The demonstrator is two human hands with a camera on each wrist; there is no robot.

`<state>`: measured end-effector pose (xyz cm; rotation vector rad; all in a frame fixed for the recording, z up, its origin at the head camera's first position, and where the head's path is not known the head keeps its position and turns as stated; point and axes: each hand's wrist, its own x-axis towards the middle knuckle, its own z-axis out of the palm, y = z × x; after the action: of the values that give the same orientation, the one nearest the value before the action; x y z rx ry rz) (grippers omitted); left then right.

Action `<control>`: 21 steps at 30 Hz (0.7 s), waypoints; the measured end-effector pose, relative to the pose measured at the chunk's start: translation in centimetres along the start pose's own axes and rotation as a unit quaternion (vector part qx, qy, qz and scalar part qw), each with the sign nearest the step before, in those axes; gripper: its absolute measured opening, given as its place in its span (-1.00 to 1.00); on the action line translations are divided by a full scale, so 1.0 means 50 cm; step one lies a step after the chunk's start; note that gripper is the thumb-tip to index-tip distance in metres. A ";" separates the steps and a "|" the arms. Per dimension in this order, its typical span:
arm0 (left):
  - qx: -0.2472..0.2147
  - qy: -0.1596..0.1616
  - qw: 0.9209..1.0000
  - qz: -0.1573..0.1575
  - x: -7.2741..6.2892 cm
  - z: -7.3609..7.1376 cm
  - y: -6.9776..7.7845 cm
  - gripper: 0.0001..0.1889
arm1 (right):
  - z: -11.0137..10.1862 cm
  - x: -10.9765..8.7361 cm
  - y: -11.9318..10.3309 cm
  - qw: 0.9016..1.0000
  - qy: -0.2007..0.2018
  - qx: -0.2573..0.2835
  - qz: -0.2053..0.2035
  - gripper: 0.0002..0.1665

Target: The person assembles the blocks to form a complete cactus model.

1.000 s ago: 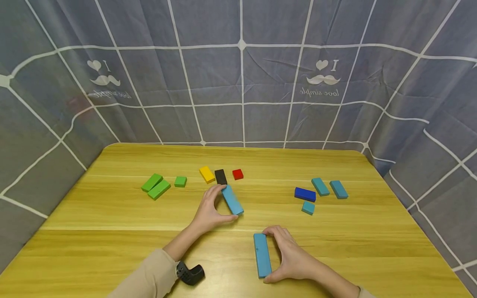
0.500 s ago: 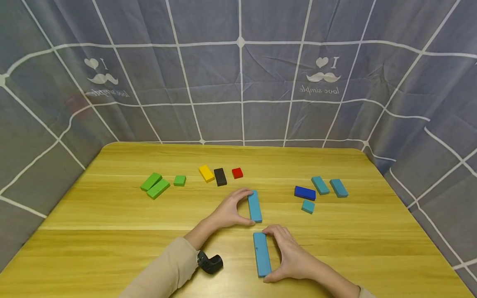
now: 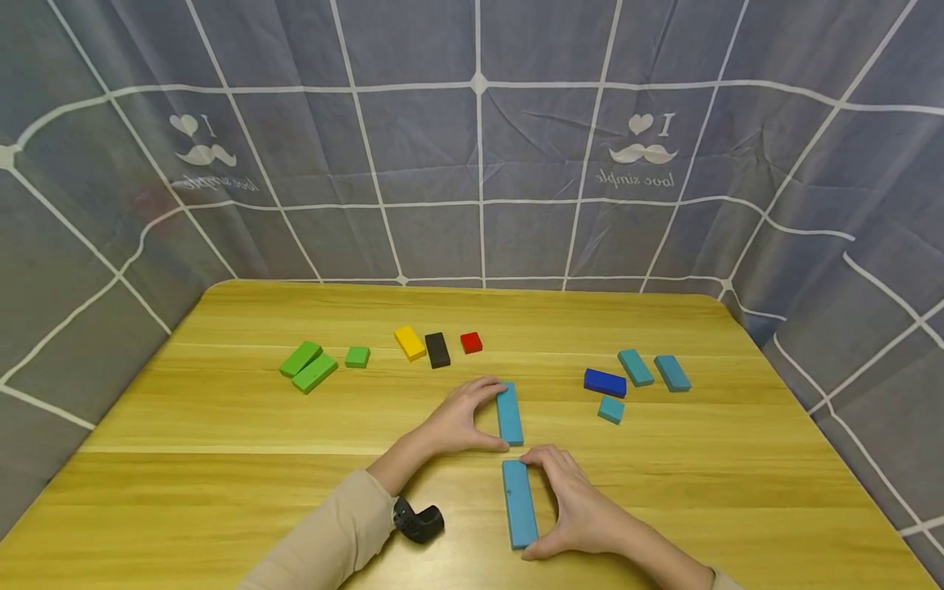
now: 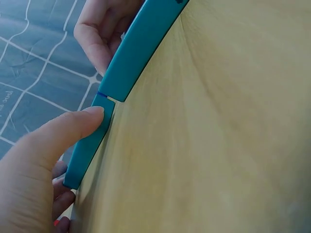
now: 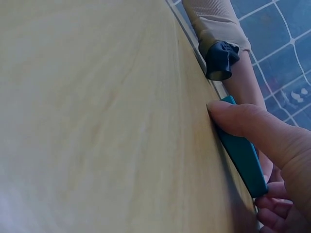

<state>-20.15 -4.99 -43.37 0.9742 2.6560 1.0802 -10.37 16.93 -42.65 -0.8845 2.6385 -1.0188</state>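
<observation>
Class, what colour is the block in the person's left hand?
The block in the left hand is light blue, clearest in the head view.

Tabletop (image 3: 737,479) passable right of hands (image 3: 460,419) (image 3: 581,510); dark blue block (image 3: 605,383) obstructs farther back. Narrow gap between held blocks (image 3: 510,416) (image 3: 519,504).

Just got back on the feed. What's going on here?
A person is handling two long light-blue blocks. The left hand pinches the farther block by its ends, and the right hand pinches the nearer block likewise. The two blocks sit roughly end to end, with a gap between them in the head view. Beyond the hands lie green blocks, a yellow block, a black block, a red block and more blue blocks.
</observation>
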 end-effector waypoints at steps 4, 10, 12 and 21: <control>0.003 -0.004 1.000 0.007 -0.004 -0.001 0.003 -0.23 | 0.000 -0.001 0.000 1.000 0.001 -0.002 0.000 0.08; -0.005 0.019 1.000 0.016 -0.004 0.003 0.002 -0.38 | 0.003 -0.003 0.002 1.000 0.001 -0.008 0.004 0.11; -0.011 0.023 1.000 0.017 -0.004 0.004 0.002 -0.39 | 0.003 -0.004 0.001 1.000 0.001 -0.008 0.006 0.12; -0.022 0.026 0.999 0.026 -0.006 0.004 -0.002 -0.39 | 0.002 -0.007 -0.003 1.000 -0.003 -0.005 0.013 0.16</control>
<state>-19.91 -5.12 -43.62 1.0247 2.6501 1.1849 -10.00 16.98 -42.65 -0.8524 2.6459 -0.9964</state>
